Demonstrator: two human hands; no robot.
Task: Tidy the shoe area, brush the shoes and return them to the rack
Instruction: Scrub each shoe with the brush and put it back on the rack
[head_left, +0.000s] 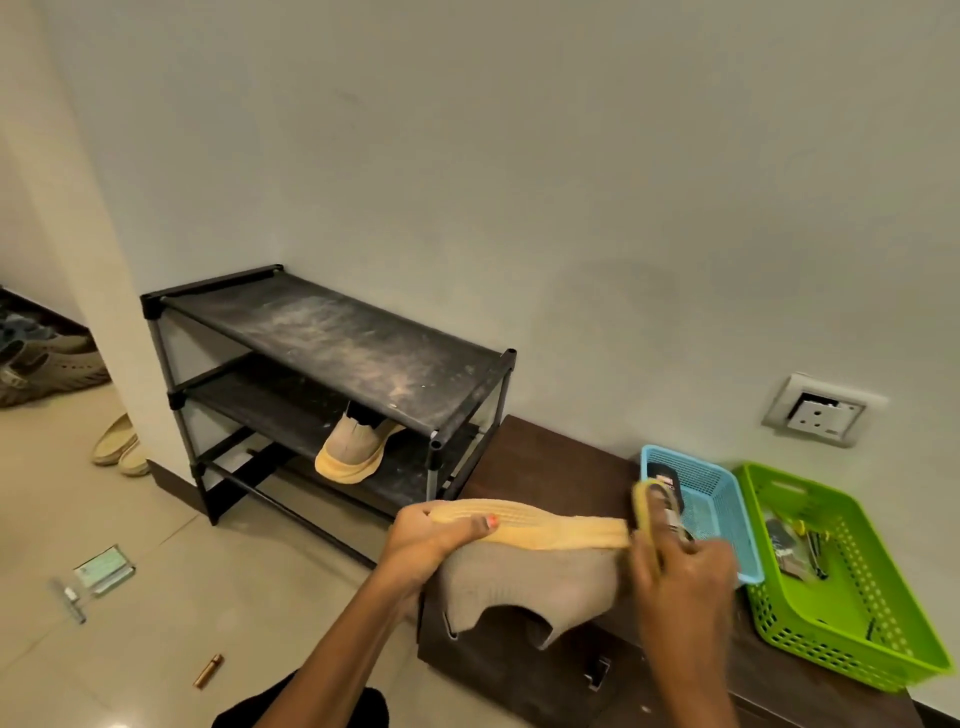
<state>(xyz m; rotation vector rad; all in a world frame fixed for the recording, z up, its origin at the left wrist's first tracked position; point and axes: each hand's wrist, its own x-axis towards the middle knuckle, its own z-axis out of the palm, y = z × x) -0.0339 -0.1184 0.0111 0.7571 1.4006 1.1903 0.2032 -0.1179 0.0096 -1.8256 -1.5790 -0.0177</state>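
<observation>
Left hand: our left hand (426, 540) gripped the toe end of the shoe, with the thumb lying on the sole and the fingers curled under it.
Shoe in hand: the beige knit shoe (530, 577) was turned with its yellow sole up and the opening down, and we held it over the front edge of the dark cabinet (545, 457).
Right hand: our right hand (680, 571) was closed around the brush; the hand was blurred, so we could not see each finger.
Brush: the brush (647, 512) had a yellow body and it touched the heel end of the sole.
Rack: the black shoe rack (332, 338) stood against the wall, just left of the cabinet, and its top shelf was dusty.
Second shoe: a matching shoe (350, 449) lay on a shelf under the top one, with the toe sticking out to the front.
Baskets: a blue basket (711, 499) and a green basket (779, 618) stood side by side on the cabinet, right of the hands, with small things inside that we could not name.
Wall: a socket (823, 410) was above the baskets.
Floor: pale slip-ons (117, 441) lay near the rack, and a card (104, 569) and a small brown tube (209, 671) lay on the tiles.
</observation>
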